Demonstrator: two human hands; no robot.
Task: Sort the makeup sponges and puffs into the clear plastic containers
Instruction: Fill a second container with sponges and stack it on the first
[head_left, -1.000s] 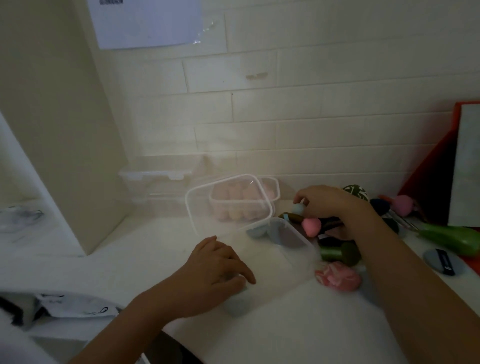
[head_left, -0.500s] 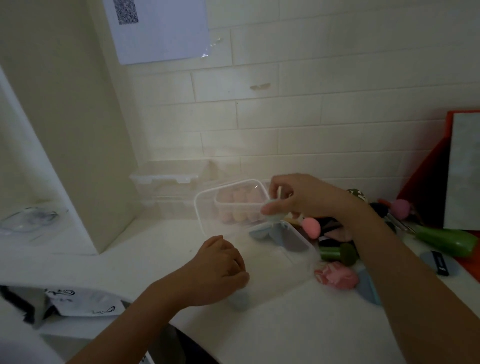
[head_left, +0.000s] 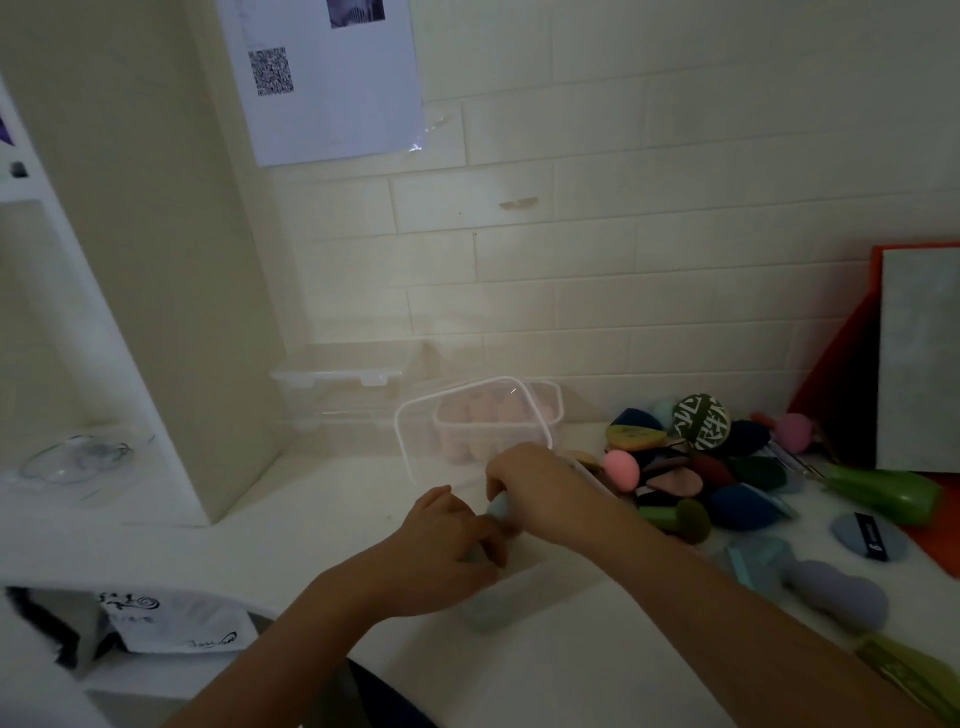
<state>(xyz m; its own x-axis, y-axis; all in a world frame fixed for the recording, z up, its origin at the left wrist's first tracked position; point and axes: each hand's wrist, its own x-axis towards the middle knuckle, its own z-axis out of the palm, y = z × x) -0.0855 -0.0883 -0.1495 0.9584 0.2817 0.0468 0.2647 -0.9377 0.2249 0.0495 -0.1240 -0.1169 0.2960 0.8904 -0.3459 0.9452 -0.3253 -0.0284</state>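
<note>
1. Your right hand (head_left: 540, 493) pinches a pale blue sponge (head_left: 501, 508) above the clear container (head_left: 519, 597) on the table (head_left: 311, 519).
2. Your left hand (head_left: 447, 551) lies curled at the container's rim; you cannot tell whether it grips anything.

A white paper sheet (head_left: 322, 78) with a QR code is fixed on the cream tiled wall (head_left: 649, 249). At the far left stands a glass bowl (head_left: 78, 467). At the right, a grey panel (head_left: 919, 358) stands against a red board (head_left: 831, 384), and a green bottle (head_left: 883, 491) lies just before them. A white bag (head_left: 171, 618) with black writing lies at the lower left.
</note>
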